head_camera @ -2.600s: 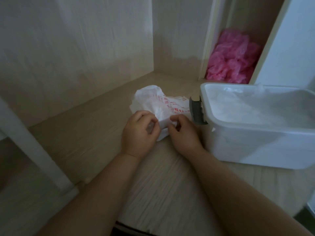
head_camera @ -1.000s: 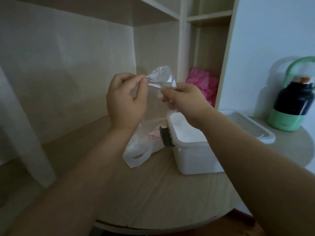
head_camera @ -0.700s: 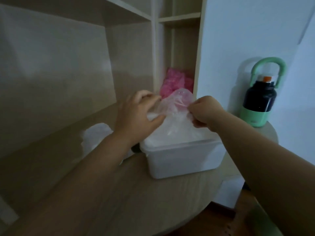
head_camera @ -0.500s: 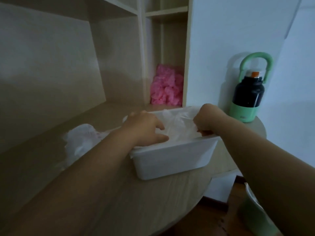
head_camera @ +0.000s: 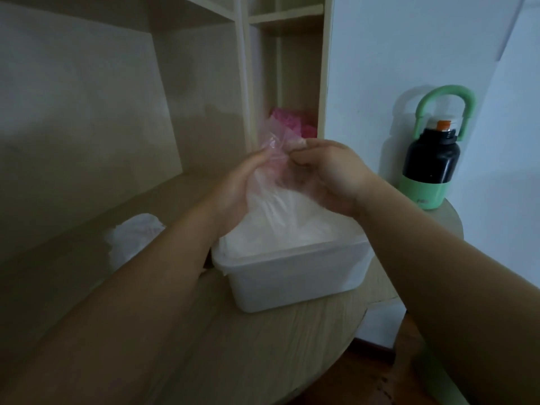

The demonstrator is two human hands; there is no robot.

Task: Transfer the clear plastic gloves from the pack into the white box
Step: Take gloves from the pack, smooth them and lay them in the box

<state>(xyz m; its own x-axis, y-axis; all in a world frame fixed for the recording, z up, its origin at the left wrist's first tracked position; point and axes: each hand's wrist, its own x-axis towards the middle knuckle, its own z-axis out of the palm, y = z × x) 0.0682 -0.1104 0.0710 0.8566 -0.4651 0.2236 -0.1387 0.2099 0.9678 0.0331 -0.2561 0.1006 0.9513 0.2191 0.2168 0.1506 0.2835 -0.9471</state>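
nearest, two forearms reach out over the round wooden table (head_camera: 263, 355), and the white box (head_camera: 292, 276) sits on it between them, open at the top and heaped with pale film. directly above the box hangs the clear plastic glove (head_camera: 271, 200), and that is the relation that matters. its long axis runs nearly upright, the upper end bunched at the fingertips and the lower end trailing into the box's mouth. so the glove lies beneath the hands rather than ahead of them, and the way in is straight down.

the right hand (head_camera: 330, 176) pinches the gathered top of the glove between thumb and forefinger. the left hand (head_camera: 236, 185) lies along the glove's left side with its fingers stretched upward behind the film. whether it pinches or only props cannot be told, since the film veils the fingertips. both hands are about equally near the box, but the right has the sure hold, so the lowering probably falls to it. the film looks light and may spring back over the rim.

left of the box and apart from it, the pack (head_camera: 131, 238) lies crumpled on the table, nearer the left hand. farther back, a pink bundle (head_camera: 292, 124) sits in a narrow shelf compartment, and a dark bottle (head_camera: 429, 159) with a green handle stands by the wall on the right.
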